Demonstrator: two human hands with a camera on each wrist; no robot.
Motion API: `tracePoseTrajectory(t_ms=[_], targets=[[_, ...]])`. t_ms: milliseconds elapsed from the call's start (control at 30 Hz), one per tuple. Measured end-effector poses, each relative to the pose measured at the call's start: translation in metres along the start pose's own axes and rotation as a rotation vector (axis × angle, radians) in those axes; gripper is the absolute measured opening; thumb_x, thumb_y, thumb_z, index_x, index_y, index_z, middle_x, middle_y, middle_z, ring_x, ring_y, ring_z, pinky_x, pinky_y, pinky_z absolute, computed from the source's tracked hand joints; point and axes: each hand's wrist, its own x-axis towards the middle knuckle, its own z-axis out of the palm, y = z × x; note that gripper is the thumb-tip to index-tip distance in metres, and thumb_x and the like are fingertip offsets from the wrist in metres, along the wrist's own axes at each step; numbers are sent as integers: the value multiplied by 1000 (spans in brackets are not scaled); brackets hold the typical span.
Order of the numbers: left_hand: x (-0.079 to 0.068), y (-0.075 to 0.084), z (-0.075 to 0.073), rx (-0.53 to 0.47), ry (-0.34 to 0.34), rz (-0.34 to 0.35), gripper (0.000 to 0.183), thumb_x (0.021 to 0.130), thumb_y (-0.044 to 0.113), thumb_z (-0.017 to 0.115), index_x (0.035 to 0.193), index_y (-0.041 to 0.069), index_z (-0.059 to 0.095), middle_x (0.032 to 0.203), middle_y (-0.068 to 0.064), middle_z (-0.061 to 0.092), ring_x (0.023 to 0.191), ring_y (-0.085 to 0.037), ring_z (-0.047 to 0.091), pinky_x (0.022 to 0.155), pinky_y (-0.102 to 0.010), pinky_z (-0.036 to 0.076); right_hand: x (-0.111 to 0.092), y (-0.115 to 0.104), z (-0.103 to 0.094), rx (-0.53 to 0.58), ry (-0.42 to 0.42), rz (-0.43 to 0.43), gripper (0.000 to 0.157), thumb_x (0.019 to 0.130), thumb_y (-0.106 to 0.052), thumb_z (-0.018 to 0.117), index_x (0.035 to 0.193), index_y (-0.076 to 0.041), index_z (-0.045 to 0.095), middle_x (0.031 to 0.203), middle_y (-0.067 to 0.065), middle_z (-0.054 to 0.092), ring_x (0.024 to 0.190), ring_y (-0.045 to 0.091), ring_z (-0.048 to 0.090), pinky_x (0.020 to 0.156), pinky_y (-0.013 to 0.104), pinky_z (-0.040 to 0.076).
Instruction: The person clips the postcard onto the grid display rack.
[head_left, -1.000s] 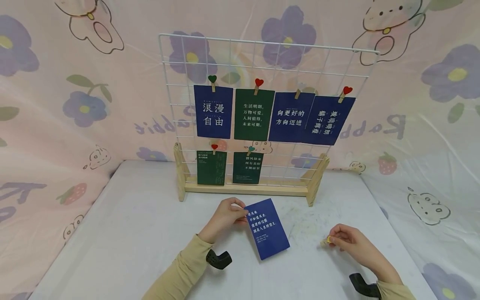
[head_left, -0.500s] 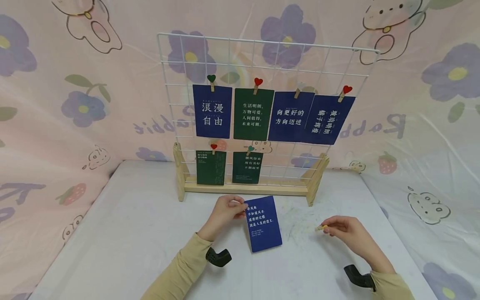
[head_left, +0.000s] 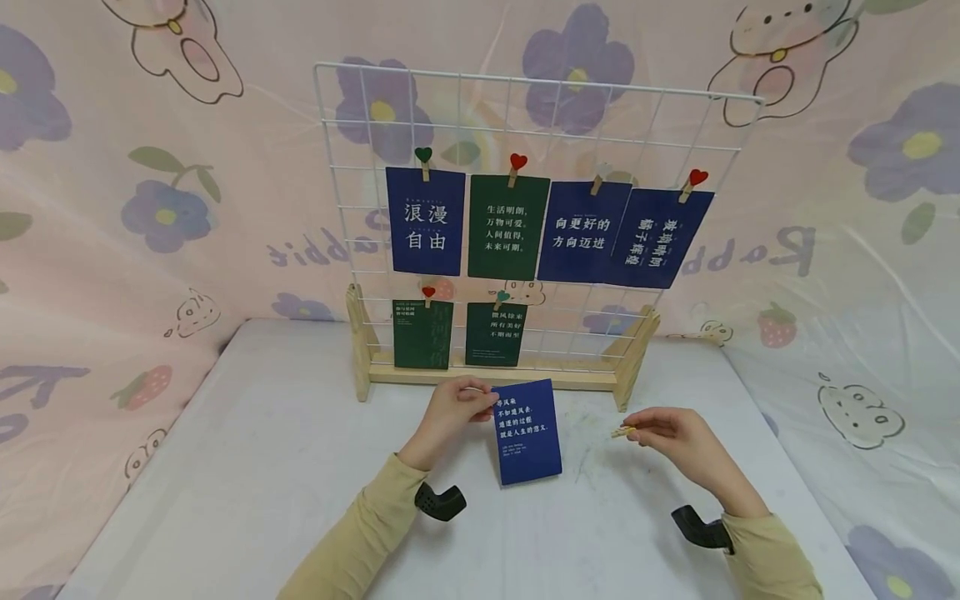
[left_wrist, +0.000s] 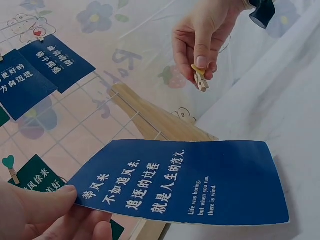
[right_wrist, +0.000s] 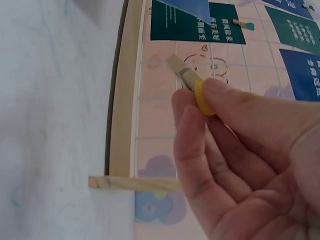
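Note:
A blue card with white writing (head_left: 527,433) is pinched at its upper left corner by my left hand (head_left: 453,417), in front of the rack. In the left wrist view the thumb lies over that corner of the blue card (left_wrist: 235,180). To the right, my right hand (head_left: 671,446) pinches a small wooden clothespin (head_left: 622,432) with a yellow end. The right wrist view shows the clothespin (right_wrist: 182,71) pointing away from thumb and finger. Behind both hands stands a white wire grid rack (head_left: 570,333) on a wooden base (head_left: 487,378).
Upper cards on the grid, such as the green card (head_left: 508,227), hang from heart-topped clothespins. Two smaller green cards (head_left: 422,335) hang lower left. The rack's right wooden foot (head_left: 636,358) rises behind the right hand. A patterned cloth (head_left: 247,167) forms the backdrop.
My left hand has raised the blue card toward the rack and turned it more upright. My right hand has moved left and toward the rack with the clothespin, nearer the card.

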Motion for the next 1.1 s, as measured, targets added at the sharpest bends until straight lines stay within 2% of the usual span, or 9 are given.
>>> tracePoseTrajectory(t_ms=[167,300,500,600,733,867,1100], targets=[[4,6,4,8,4,12,21,89,12,70,104,0,64,91,-11,69,79,-20,66,75,-33,57,9,-7,0,-7,-6,-12,21,90,-6,66,108,4,67,100,12,69,84,14,67,72,29,57],[8,10,6,7,0,9,21,88,14,71,103,1,65,91,-10,70,83,-23,67,75,-30,57,15,-10,-1,-29,-3,-6,21,90,-7,66,108,3,67,98,10,70,80,11,66,71,31,56],[9,14,8,-22,-18,10,22,89,11,70,106,-1,65,95,-13,69,95,-37,64,79,-35,56,24,-10,-1,-33,22,18,20,90,-6,66,109,2,67,97,11,69,79,16,66,68,26,55],[8,17,9,-21,-24,2,21,89,8,68,107,-4,64,95,-15,69,97,-39,63,81,-38,56,27,-11,0,5,24,43,23,89,-7,67,110,4,65,100,13,69,82,19,67,69,27,56],[0,29,10,-11,-24,0,20,90,3,66,106,-7,64,95,-18,68,98,-41,62,82,-40,55,30,-12,1,50,27,74,27,88,-10,70,109,7,64,101,16,68,84,22,68,72,28,56],[-7,38,11,-1,-11,13,19,91,4,65,106,-7,64,96,-17,68,98,-40,62,84,-41,54,32,-13,2,65,28,73,27,87,-11,71,107,6,67,100,15,69,87,22,68,74,27,55],[-5,34,10,1,0,17,21,90,6,67,107,-5,65,97,-16,68,96,-35,63,84,-38,55,36,-13,9,74,54,23,23,86,-9,71,106,3,69,103,15,69,88,16,68,75,24,55]])
